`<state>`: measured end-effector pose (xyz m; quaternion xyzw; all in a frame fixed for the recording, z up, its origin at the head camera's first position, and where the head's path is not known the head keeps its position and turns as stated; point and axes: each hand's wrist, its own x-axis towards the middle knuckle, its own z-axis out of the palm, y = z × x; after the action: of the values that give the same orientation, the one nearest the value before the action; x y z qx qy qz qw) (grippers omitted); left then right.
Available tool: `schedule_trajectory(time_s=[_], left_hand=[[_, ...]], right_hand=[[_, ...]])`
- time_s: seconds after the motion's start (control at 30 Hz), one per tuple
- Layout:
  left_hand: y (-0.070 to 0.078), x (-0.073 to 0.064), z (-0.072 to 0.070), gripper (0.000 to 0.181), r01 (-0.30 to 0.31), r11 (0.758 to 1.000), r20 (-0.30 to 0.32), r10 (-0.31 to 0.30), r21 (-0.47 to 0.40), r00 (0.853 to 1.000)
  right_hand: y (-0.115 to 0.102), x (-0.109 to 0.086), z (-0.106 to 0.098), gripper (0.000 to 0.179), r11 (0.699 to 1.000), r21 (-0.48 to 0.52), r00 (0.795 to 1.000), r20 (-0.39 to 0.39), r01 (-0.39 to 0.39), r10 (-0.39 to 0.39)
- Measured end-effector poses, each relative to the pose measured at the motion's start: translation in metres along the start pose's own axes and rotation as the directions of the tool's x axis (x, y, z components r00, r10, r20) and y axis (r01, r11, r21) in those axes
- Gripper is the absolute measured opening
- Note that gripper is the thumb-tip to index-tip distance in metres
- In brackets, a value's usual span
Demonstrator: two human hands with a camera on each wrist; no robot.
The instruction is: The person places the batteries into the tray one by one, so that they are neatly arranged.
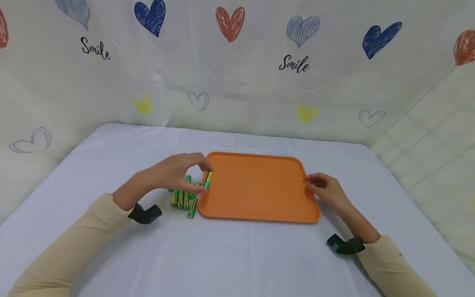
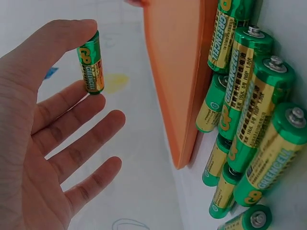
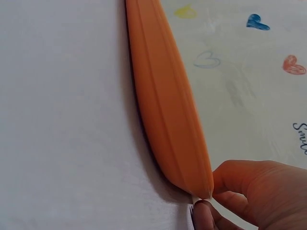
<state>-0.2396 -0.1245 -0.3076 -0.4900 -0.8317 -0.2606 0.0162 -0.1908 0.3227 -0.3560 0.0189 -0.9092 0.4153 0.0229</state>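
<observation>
My left hand (image 1: 168, 172) pinches a small green and gold battery (image 2: 91, 67) by its two ends, thumb on one and fingertips on the other, with the remaining fingers spread. In the head view this battery overlaps the left rim of an orange tray (image 1: 256, 187). My right hand (image 1: 329, 192) holds the tray's right rim between thumb and fingers. Several more batteries (image 1: 180, 199) of the same green and gold kind lie in a cluster left of the tray, partly below the left hand. Some of them are hidden by that hand in the head view.
A white cloth (image 1: 230, 255) covers the table. Behind it hangs a pale backdrop (image 1: 245, 82) printed with hearts and the word Smile. One loose battery (image 1: 192, 208) lies close to the tray's front left corner. Dark wrist cameras (image 1: 145, 214) sit at both cuffs.
</observation>
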Motion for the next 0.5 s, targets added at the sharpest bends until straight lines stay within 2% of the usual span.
schedule_trajectory(time_s=[0.13, 0.37, 0.5], left_hand=[[0.001, 0.007, 0.001, 0.046, -0.019, 1.000, -0.001, 0.019, 0.007, 1.000], [0.004, 0.016, 0.002, 0.045, -0.008, 1.000, 0.003, 0.008, -0.016, 1.000], [0.005, 0.024, 0.006, 0.045, -0.029, 0.999, -0.001, 0.029, -0.019, 1.000]], right_hand=[[-0.001, 0.000, 0.000, 0.037, 1.000, -0.006, 1.000, -0.001, 0.001, -0.001], [0.001, 0.000, 0.001, 0.038, 1.000, 0.001, 1.000, -0.004, -0.003, 0.003], [0.002, 0.001, 0.000, 0.037, 1.000, -0.002, 1.000, -0.010, -0.002, 0.002]])
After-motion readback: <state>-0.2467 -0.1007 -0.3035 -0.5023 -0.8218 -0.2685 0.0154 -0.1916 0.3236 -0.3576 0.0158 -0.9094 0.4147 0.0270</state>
